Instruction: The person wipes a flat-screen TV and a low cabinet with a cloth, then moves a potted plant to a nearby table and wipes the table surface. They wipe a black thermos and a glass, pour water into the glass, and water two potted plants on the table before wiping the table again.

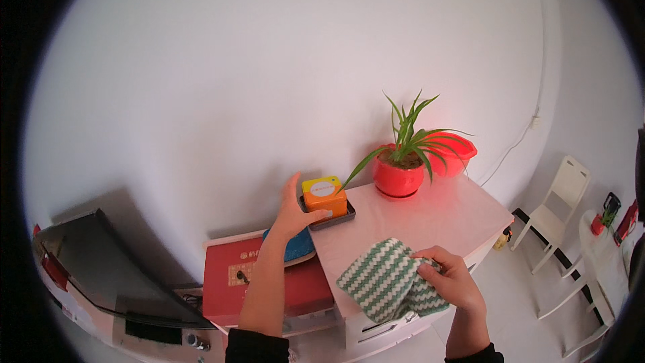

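Note:
My left hand (294,212) is spread with thumb and fingers apart at the left side of an orange tin (327,206) with a yellow lid. The thumb overlaps the tin's front; whether it touches is hard to tell. The tin stands in a dark shallow tray (336,221) at the back left corner of a pale cabinet (373,217). In my right hand (447,273) is a green-and-white striped knitted cloth (380,277), folded and hanging over the cabinet's front edge.
Behind the cloth stand a spider plant in a red pot (398,179) and an empty-looking red planter (453,154). To the left are a red box (221,287) with a blue case (300,246) on it, and a television (126,267). White chairs (552,212) stand right.

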### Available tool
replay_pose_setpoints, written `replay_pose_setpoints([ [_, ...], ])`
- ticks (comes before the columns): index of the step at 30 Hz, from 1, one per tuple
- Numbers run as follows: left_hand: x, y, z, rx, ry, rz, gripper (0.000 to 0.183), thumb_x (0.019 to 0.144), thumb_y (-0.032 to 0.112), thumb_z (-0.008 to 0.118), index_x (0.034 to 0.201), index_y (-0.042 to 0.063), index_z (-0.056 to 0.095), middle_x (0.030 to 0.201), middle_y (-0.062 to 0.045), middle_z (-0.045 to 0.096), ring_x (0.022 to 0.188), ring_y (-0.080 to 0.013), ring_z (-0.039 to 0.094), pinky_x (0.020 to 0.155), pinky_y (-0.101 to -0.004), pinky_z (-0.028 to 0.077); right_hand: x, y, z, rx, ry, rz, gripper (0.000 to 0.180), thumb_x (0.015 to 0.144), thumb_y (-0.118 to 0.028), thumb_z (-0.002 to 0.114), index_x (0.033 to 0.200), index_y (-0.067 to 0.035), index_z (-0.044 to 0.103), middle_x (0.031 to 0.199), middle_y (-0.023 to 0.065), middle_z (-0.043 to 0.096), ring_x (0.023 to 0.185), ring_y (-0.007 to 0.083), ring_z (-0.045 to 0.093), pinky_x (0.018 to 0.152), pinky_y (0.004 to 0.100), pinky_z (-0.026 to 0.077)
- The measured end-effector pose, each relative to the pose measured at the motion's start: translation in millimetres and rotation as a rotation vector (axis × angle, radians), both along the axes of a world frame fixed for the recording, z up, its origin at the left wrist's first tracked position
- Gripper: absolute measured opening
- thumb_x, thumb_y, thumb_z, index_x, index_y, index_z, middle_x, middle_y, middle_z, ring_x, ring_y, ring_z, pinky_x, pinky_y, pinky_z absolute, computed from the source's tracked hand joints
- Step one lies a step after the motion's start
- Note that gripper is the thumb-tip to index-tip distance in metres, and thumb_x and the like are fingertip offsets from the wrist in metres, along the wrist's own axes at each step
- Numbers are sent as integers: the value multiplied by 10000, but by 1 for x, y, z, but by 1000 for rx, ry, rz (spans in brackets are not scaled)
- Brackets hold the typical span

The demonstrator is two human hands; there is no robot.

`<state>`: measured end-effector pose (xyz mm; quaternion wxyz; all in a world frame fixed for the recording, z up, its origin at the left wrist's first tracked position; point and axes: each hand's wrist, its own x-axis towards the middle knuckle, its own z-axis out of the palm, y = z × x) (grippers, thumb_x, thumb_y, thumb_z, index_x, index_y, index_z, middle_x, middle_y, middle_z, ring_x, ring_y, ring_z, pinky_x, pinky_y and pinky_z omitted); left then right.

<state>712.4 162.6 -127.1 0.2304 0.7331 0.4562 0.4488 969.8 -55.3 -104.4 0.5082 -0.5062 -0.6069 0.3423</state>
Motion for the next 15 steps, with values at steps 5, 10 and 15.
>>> replay_pose_setpoints([
  [5, -11, 39, -12, -209, -126, -356, 1055, 579, 230, 824, 1391, 107, 161, 1346, -162, 307, 1243, -284, 321, 1026, -379, 292, 14, -7, -16, -59, 313, -22, 169, 858, -43, 547, 1024, -17, 563, 869, 1, 583, 775, 57, 526, 697, 215, 444],
  [10, -4, 53, -25, -152, -132, -357, 953, 601, 107, 806, 1365, 116, 237, 1243, -131, 440, 1150, -230, 429, 975, -343, 361, 15, -12, -28, -87, 412, -104, 81, 861, -61, 553, 933, -24, 549, 820, -10, 582, 734, 50, 527, 653, 197, 431],
  [15, -1, 53, -33, -122, -440, -473, 771, 633, 73, 776, 1274, 86, 347, 1186, -108, 466, 1100, -209, 461, 941, -335, 402, 8, -9, -30, -70, 462, -236, 66, 846, -80, 568, 887, -38, 538, 771, -15, 566, 693, 44, 504, 623, 185, 404],
])
